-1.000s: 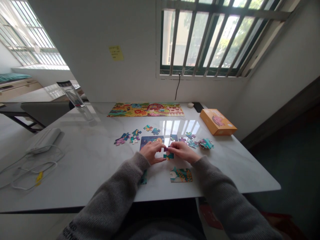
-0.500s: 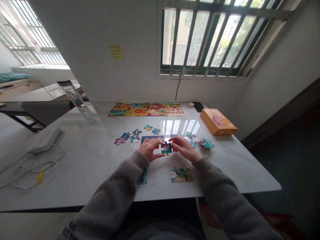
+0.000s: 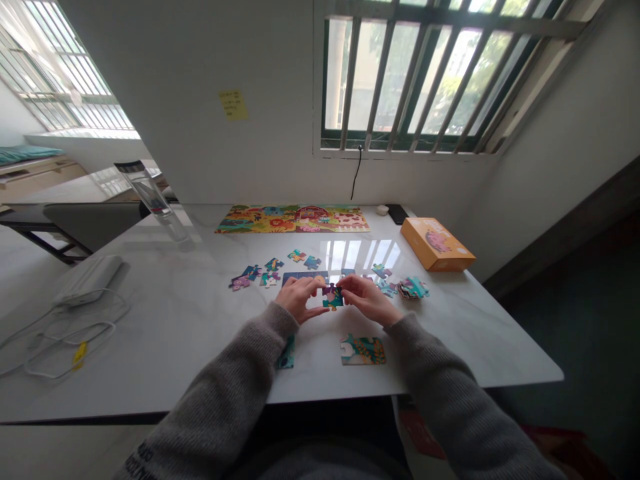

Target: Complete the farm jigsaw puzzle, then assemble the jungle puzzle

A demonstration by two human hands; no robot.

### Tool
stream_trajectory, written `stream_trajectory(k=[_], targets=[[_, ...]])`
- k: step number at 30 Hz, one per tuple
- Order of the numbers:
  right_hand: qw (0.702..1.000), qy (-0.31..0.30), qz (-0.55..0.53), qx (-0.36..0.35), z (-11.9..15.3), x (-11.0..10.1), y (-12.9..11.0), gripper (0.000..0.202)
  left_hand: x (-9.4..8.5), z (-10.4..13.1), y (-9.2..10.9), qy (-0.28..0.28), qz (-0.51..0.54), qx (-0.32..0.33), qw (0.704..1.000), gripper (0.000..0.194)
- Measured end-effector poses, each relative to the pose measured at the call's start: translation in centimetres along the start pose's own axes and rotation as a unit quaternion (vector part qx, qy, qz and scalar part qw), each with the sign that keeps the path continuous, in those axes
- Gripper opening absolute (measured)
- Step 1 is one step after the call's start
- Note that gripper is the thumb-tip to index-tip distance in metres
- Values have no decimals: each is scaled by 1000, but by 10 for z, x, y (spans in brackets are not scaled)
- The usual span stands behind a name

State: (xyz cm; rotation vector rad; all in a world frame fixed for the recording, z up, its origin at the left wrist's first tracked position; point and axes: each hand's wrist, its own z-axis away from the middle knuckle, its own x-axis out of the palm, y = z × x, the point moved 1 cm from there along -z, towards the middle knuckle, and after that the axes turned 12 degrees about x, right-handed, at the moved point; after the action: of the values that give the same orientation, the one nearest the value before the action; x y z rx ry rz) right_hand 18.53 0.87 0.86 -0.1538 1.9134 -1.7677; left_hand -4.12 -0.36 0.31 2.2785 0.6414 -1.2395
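Observation:
A small jigsaw puzzle piece (image 3: pixel 333 297) in dark purple and teal is held up over the white table. My left hand (image 3: pixel 299 298) grips it from the left, thumb below and fingers above. At its right edge, the fingertips of my right hand (image 3: pixel 369 299) are pinched on it. Just behind my hands lies a joined strip of dark blue puzzle pieces (image 3: pixel 303 275), partly covered by my left hand. Nearer to me are joined teal and orange pieces (image 3: pixel 364 350) and a teal piece (image 3: pixel 287 355) half hidden by my left sleeve.
Loose puzzle pieces (image 3: pixel 251 272) lie at the left, and a stack of pieces (image 3: pixel 414 287) at the right. Farther back are a long farm picture (image 3: pixel 293 219), an orange box (image 3: pixel 437 244) and a black phone (image 3: pixel 397 214). White cables (image 3: pixel 70 347) and a bottle (image 3: pixel 145 188) occupy the left side.
My right hand's fingers have drawn together and closed in on the right edge of the puzzle piece. My left hand and the piece have stayed nearly still.

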Motion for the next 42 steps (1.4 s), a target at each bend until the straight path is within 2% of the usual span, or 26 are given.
stream_trajectory(k=[5,9,13,18,23,25,42], targets=[[990,41,120,-59,6,-5,-4,21,0,-1,1,-29,13,-31,999,47],[977,18,175,-123,13,-5,-7,29,2,-1,3,-51,52,-47,996,47],[967,13,207,-150,21,-2,-4,33,3,-1,5,-74,78,-38,993,46],[957,50,249,-138,45,-15,3,26,5,-1,7,-98,97,-35,990,58],[954,47,279,-98,83,-32,14,19,9,-1,8,-122,85,9,989,33],[953,48,288,-85,92,-34,18,18,11,-1,8,-133,80,17,988,29],[943,62,320,-62,101,-31,23,18,14,0,6,-141,69,22,987,26]])
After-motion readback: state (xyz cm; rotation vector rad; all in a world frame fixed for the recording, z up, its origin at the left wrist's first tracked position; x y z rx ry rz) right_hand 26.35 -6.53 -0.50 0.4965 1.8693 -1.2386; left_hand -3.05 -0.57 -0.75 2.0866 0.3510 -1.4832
